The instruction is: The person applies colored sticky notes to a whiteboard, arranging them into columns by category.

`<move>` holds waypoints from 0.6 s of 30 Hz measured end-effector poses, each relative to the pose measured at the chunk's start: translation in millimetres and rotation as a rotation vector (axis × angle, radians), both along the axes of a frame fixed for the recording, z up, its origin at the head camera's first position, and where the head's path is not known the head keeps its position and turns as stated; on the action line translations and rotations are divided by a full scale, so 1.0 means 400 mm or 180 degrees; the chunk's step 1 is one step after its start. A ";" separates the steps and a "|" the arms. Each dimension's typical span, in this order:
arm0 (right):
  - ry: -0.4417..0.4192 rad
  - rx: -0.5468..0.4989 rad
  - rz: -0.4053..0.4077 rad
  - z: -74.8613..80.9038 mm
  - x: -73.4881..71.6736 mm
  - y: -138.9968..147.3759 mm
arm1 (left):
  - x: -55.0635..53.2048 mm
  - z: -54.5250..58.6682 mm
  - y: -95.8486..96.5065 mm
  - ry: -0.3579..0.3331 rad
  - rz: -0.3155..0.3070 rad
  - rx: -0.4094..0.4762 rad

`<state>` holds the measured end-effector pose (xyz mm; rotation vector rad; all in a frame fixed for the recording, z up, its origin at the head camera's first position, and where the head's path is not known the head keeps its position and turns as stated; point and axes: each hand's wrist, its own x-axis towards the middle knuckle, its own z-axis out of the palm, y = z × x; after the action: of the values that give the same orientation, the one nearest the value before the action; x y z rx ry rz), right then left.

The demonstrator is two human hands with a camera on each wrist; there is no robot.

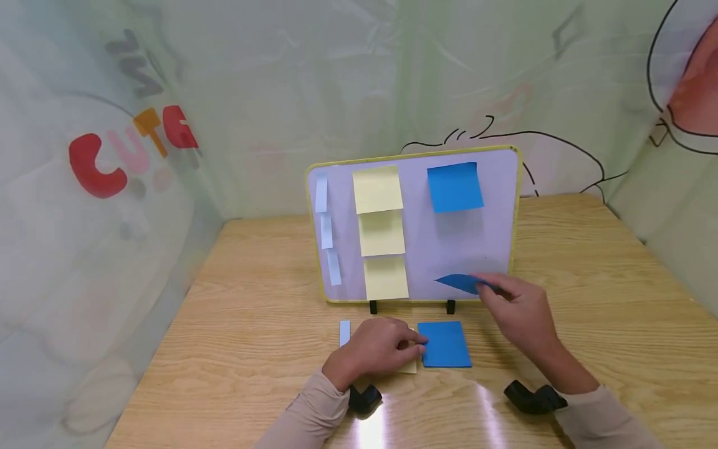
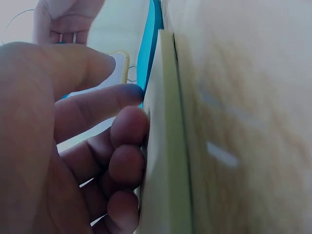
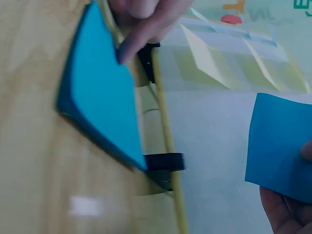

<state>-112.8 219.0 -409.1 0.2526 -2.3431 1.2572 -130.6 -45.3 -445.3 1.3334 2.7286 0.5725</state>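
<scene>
My right hand [image 1: 521, 312] pinches a single blue sticky note [image 1: 459, 282] in front of the lower right of a small whiteboard [image 1: 422, 249]. In the right wrist view that loose note [image 3: 275, 141] shows its flat face, slightly curved. On the table my left hand [image 1: 376, 346] rests over a pale yellow sticky note pad [image 1: 409, 368], largely covering it. Its index fingertip touches the near left edge of the blue sticky note pad [image 1: 447, 344], while the other fingertips [image 2: 127, 126] lie against the yellow pad.
On the board are a blue note [image 1: 455, 187] at upper right, a column of yellow notes [image 1: 382, 232] and a column of narrow light-blue strips [image 1: 326, 231]. Black feet [image 1: 450, 307] support it. A light-blue strip pad [image 1: 344, 332] lies left of the left hand.
</scene>
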 end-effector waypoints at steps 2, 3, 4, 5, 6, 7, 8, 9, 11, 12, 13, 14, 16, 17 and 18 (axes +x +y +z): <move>0.0120 0.0052 0.0010 0.012 -0.010 -0.002 | -0.001 0.000 -0.001 -0.0024 0.0015 0.0006; 0.0184 0.0079 0.0021 0.019 -0.015 -0.003 | -0.002 -0.001 -0.001 -0.0034 0.0018 0.0004; 0.0238 0.0098 0.0033 0.025 -0.022 -0.005 | -0.003 -0.001 -0.003 -0.0059 0.0024 0.0006; 0.0288 0.0109 0.0045 0.031 -0.029 -0.008 | -0.003 -0.001 -0.005 -0.0095 0.0028 0.0018; 0.0330 0.0118 0.0055 0.036 -0.036 -0.012 | -0.004 -0.002 -0.007 -0.0115 0.0031 0.0026; 0.0371 0.0124 0.0067 0.041 -0.042 -0.015 | -0.004 -0.003 -0.009 -0.0143 0.0032 0.0034; 0.0409 0.0129 0.0081 0.046 -0.048 -0.017 | -0.005 -0.004 -0.010 -0.0164 0.0032 0.0040; 0.0447 0.0113 0.0098 0.051 -0.053 -0.020 | -0.006 -0.005 -0.012 -0.0202 0.0032 0.0060; 0.0546 0.0117 0.0123 0.060 -0.063 -0.024 | -0.009 -0.009 -0.013 -0.0256 0.0029 0.0108; 0.0612 0.0124 0.0123 0.064 -0.067 -0.025 | -0.011 -0.010 -0.014 -0.0267 0.0021 0.0118; 0.0700 0.0156 0.0124 0.068 -0.072 -0.025 | -0.013 -0.012 -0.014 -0.0291 0.0018 0.0140; 0.0796 0.0197 0.0116 0.073 -0.076 -0.026 | -0.014 -0.012 -0.014 -0.0303 0.0014 0.0163; 0.0980 0.0289 0.0096 0.081 -0.083 -0.026 | -0.017 -0.014 -0.013 -0.0295 0.0005 0.0188; 0.1057 0.0324 0.0080 0.085 -0.086 -0.026 | -0.018 -0.015 -0.012 -0.0290 -0.0002 0.0187; 0.1115 0.0354 0.0059 0.088 -0.089 -0.026 | -0.018 -0.015 -0.012 -0.0277 -0.0010 0.0185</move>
<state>-148.3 208.7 -373.7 0.4900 -2.1120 0.9986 -137.8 -50.2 -451.1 1.2923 2.6596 0.6975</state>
